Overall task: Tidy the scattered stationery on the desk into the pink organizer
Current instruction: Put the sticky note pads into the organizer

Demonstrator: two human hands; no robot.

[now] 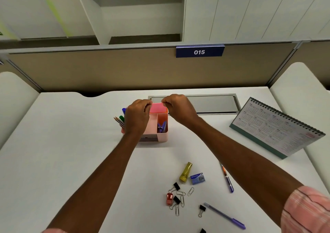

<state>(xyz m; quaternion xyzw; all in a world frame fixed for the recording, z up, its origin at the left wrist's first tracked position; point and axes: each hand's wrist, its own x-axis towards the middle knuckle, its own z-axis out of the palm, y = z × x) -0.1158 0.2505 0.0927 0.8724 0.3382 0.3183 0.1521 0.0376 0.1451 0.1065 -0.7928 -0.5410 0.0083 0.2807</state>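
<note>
The pink organizer (163,133) stands mid-desk, with pencils and markers (120,119) sticking out on its left and a purple stapler (161,125) in its right compartment. My left hand (137,116) and my right hand (175,108) each pinch one end of a bright pink pad of sticky notes (157,107), held over the organizer's back compartment. Near the front edge lie a yellow tube (185,172), a blue staple box (197,178), black binder clips (176,186), several paper clips (182,199), a small red item (169,198) and two purple pens (225,215) (227,179).
A desk calendar (278,127) stands at the right. A metal cable hatch (205,103) is set into the desk behind the organizer. A partition with a "015" label (199,52) closes off the back.
</note>
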